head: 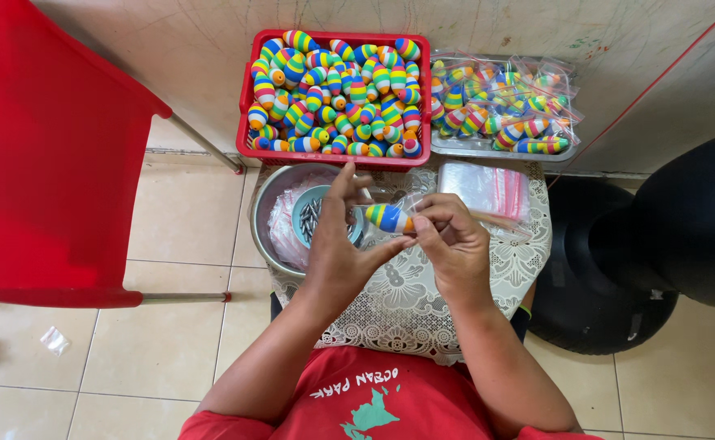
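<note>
Step in hand, as judged from the hands: bagging one striped float. The left hand (337,248) has its fingers spread apart, with thumb and fingertip steadying the rainbow-striped float (388,217). The right hand (454,240) is pinched together on the mouth of a small clear zip bag (423,205), which the float's end appears to be entering; how far it is in cannot be told. The float sits at the centre of the lace-covered stool top (406,301), between the two hands.

The next move calls for the bag mouth to be held open and in line with the float's long axis.

Containers:
- Red plastic basket (335,156), at 12 o'clock from the hands: heaped with loose striped floats.
- Metal tray (471,148), at 1 o'clock: floats already sealed in clear bags.
- Stack of empty zip bags (484,186), just right of the hands.
- Metal basin (266,213), at 9 o'clock: holds plastic and a small blue bowl (307,213) of dark metal pieces, too small to identify.
</note>
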